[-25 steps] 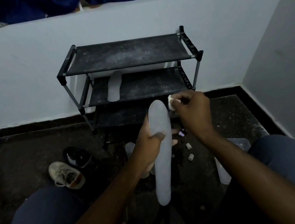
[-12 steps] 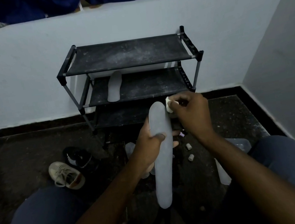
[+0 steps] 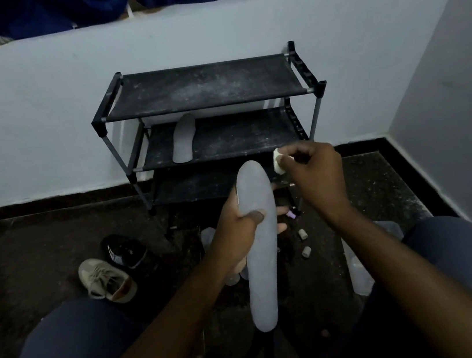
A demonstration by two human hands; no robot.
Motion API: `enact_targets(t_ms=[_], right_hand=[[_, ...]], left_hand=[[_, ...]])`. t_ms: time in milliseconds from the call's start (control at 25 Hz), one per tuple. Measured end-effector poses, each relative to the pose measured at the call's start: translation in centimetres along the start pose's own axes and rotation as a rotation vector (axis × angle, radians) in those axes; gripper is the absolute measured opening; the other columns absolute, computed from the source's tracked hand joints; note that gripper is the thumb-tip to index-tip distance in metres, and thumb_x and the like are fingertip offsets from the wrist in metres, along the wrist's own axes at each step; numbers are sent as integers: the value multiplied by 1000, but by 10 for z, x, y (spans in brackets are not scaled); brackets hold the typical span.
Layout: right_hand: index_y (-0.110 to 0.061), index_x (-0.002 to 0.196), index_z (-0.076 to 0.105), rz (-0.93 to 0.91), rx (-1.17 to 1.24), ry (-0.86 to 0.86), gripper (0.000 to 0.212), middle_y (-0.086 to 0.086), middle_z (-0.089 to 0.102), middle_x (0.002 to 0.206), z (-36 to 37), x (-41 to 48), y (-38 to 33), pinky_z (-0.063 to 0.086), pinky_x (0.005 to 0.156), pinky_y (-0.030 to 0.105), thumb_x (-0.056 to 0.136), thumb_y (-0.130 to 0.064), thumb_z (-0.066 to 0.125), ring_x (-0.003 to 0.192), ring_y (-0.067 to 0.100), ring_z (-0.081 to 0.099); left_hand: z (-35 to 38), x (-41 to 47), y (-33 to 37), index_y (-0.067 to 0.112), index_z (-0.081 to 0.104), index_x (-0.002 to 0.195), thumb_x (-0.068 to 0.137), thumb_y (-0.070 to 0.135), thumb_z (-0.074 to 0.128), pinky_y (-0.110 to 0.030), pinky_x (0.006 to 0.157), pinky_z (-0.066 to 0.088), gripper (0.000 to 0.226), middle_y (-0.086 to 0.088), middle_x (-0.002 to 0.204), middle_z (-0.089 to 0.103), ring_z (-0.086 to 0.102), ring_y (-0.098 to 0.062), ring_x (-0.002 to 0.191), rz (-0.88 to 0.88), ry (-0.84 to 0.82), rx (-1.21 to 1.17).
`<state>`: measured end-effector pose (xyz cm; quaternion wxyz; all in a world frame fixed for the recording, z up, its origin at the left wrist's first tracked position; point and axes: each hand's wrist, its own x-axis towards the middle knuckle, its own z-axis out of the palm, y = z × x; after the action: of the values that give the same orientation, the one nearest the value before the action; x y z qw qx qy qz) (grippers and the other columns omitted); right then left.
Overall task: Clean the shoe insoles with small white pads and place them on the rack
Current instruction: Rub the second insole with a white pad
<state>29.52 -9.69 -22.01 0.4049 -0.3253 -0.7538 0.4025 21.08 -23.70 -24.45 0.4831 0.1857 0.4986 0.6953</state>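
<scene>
Well to the left of our left hand, a beige sneaker and a black sneaker lie side by side on the dark floor. Our left hand wraps around the middle of a long grey insole, thumb across its face, holding it upright in front of us. Beyond that hand stands the rack, where a second insole already lies on the middle shelf, so we judge one piece cleaned and put away. Just right of the held insole's upper end, our right hand pinches a small white pad between curled fingers; the pad sits close beside the tip, and we cannot tell whether it touches. Below that hand, a few small cylindrical bits lie on the floor. We judge the wiping of this insole unfinished, with its placing on the rack left to do.
</scene>
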Motion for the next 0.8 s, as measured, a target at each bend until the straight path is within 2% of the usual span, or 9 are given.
enact_targets(t_ms=[120, 240, 320, 400, 480, 560, 640, 800], right_hand=[[-14, 112, 77, 62, 39, -120, 20, -7, 76, 104, 3, -10, -3, 58, 88, 23, 93, -12, 72, 95, 0, 70], [-15, 109, 78, 165, 69, -276, 17, -4, 77, 104, 3, -16, -6, 59, 88, 25, 96, -9, 69, 96, 6, 72], [-13, 105, 79, 267, 96, -435, 18, 0, 78, 99, 0, -18, -9, 60, 81, 23, 96, -4, 65, 93, 11, 73], [-6, 105, 77, 418, 133, -613, 22, 7, 77, 99, -1, -24, -12, 59, 72, 20, 96, 3, 59, 89, 12, 72], [-3, 101, 76, 541, 195, -732, 23, 8, 76, 95, 2, -32, -15, 59, 72, 22, 96, 8, 56, 84, 10, 70], [-4, 95, 75, 616, 275, -778, 21, 7, 75, 92, 8, -38, -15, 60, 77, 26, 97, 7, 57, 85, 12, 70], [-5, 91, 75, 645, 325, -757, 20, 10, 74, 94, 13, -43, -14, 61, 80, 29, 97, 6, 59, 88, 16, 70], [-3, 89, 76, 583, 318, -696, 21, 15, 75, 93, 20, -46, -9, 61, 75, 25, 96, 8, 59, 85, 17, 70]], left_hand=[[-15, 8, 3, 10, 47, 145, 97, -14, 45, -62, 98, 52, 53, -23, 138, 59, 62, -44, 121, 17, 67, -37], [-29, 12, 11, 2, 51, 140, 96, -16, 42, -53, 98, 54, 48, -25, 136, 61, 64, -40, 120, 39, 26, -110], [-36, 15, 17, 2, 53, 137, 98, -13, 42, -46, 94, 58, 44, -24, 135, 62, 66, -35, 117, 59, 26, -121], [-44, 19, 22, 4, 51, 141, 102, -5, 38, -45, 95, 57, 41, -21, 135, 63, 66, -33, 117, 16, 17, -163], [-49, 21, 24, 2, 47, 145, 102, 4, 42, -41, 99, 55, 43, -19, 139, 59, 64, -30, 122, -47, 5, -177], [-52, 23, 23, 0, 47, 145, 100, 10, 46, -37, 103, 53, 47, -20, 143, 57, 63, -28, 124, -77, -7, -159], [-54, 24, 19, -3, 46, 144, 102, 2, 41, -41, 108, 49, 43, -22, 143, 56, 60, -33, 128, -35, -4, -184], [-59, 26, 15, -6, 47, 142, 97, -8, 46, -46, 102, 53, 45, -24, 137, 60, 62, -39, 124, 30, 41, -197]])
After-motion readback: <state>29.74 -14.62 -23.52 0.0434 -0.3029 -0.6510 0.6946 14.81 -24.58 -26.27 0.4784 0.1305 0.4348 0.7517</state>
